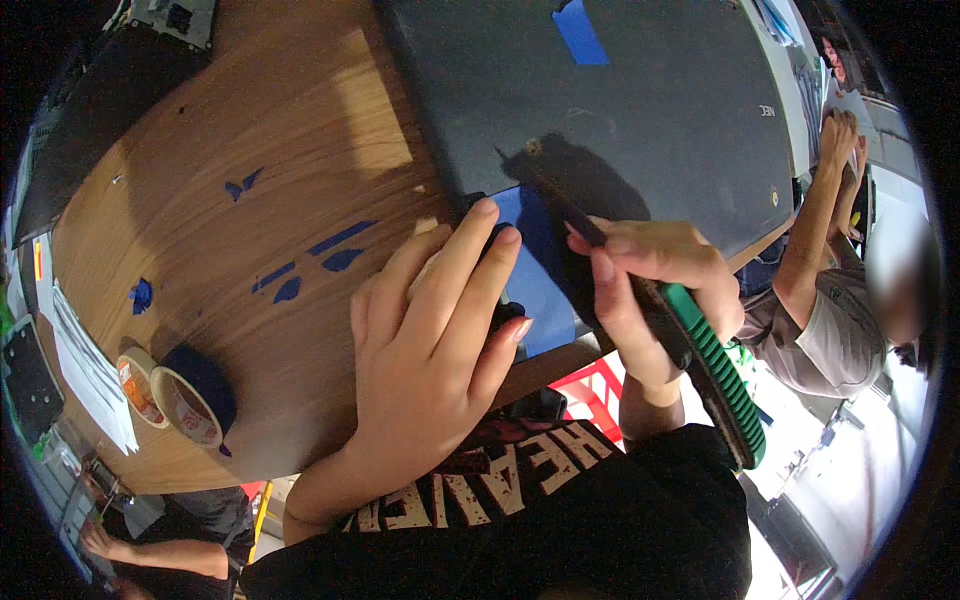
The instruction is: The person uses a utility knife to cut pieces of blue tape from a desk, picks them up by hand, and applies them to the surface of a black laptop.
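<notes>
A dark laptop (640,110) lies closed on the wooden table, its lid facing up. Blue tape (545,270) covers part of its near left corner, and a smaller blue strip (580,33) sits farther up the lid. My right hand (665,285) grips a utility knife (715,375) with a ribbed green handle, its blade end slanting over the lid beside the tape. My left hand (430,330) is open, fingers stretched out, the fingertips at the taped corner. Whether they press on the tape or the laptop's edge I cannot tell.
Left on the table (300,130) stand a blue tape roll (195,400) and a tan tape roll (140,385). Blue tape scraps (340,238) lie scattered there. Papers (95,365) line the left edge. Another person (820,310) works at right, another (180,555) at lower left.
</notes>
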Tool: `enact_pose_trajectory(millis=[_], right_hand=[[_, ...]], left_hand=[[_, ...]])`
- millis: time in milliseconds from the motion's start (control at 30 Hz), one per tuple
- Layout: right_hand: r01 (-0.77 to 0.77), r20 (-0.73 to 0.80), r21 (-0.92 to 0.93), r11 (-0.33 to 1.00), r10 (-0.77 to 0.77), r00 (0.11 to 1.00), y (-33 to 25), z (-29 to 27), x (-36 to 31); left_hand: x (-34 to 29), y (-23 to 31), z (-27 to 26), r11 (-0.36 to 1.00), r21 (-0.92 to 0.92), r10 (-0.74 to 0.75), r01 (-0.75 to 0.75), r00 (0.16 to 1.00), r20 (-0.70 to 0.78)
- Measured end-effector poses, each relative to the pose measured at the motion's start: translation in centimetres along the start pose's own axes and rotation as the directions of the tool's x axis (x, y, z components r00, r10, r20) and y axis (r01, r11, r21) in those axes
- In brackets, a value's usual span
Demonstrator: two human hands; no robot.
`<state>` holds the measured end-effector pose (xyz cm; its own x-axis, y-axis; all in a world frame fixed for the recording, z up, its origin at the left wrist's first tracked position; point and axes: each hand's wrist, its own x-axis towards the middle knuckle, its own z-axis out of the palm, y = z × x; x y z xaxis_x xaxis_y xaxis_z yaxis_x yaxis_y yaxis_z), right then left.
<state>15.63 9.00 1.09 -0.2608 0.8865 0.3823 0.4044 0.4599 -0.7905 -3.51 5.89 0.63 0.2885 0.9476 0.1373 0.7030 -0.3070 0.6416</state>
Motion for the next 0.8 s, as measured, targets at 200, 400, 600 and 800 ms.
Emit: enact_pose_trajectory(millis=[200,400,600,800], right_hand=[[0.062,-0.023,-0.011,0.998,-0.063,0.998,0.0,0.9,0.3],[0.023,0.0,-0.043,0.999,-0.023,1.0,-0.1,0.9,0.3],[0.072,0.081,-0.1,0.992,-0.064,0.995,0.1,0.2,0.8],[0.183,0.254,-0.05,0.982,-0.165,0.953,0.8,-1.4,1.7]], left_hand=[[0.0,-0.1,0.2,1.0,-0.025,-0.008,0.009,1.0,0.015],[-0.1,-0.1,0.5,0.999,-0.043,-0.004,0.005,1.0,0.026],[0.1,0.1,0.3,1.0,-0.022,-0.014,0.015,0.998,0.068],[0.2,0.3,0.4,1.0,-0.003,-0.014,0.014,0.998,0.059]])
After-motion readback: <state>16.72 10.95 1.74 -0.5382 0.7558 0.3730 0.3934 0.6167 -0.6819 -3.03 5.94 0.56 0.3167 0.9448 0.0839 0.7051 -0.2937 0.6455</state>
